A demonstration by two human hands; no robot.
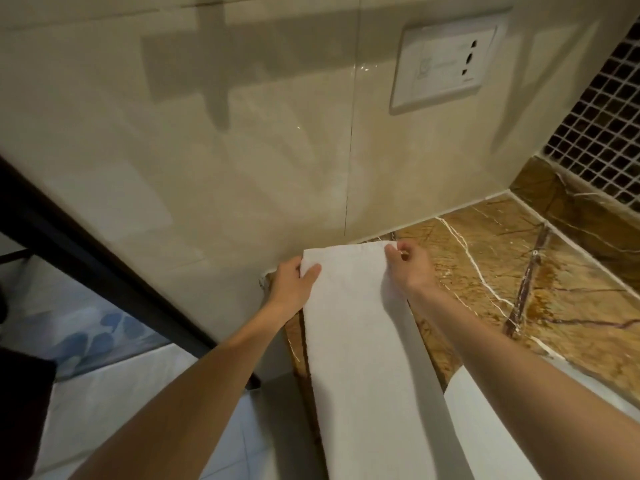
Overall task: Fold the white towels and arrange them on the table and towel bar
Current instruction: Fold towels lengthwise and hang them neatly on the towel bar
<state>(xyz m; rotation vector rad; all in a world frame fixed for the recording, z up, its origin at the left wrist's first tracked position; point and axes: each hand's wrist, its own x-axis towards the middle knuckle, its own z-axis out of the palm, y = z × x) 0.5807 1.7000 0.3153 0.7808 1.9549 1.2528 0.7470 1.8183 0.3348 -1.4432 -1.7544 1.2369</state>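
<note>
A long white towel point(360, 341) lies as a narrow strip along the left edge of the brown marble table point(519, 278), its far end near the wall. My left hand point(292, 282) pinches the towel's far left corner, thumb on top. My right hand point(410, 268) grips the far right corner with curled fingers. The near end of the towel runs out of the bottom of the view. No towel bar is visible.
A beige tiled wall point(207, 150) rises right behind the towel, with a white socket plate point(446, 64) up on the right. A dark mosaic wall point(602, 126) borders the table's right side. A second white cloth edge point(485, 427) shows under my right forearm. Tiled floor point(121, 393) lies left.
</note>
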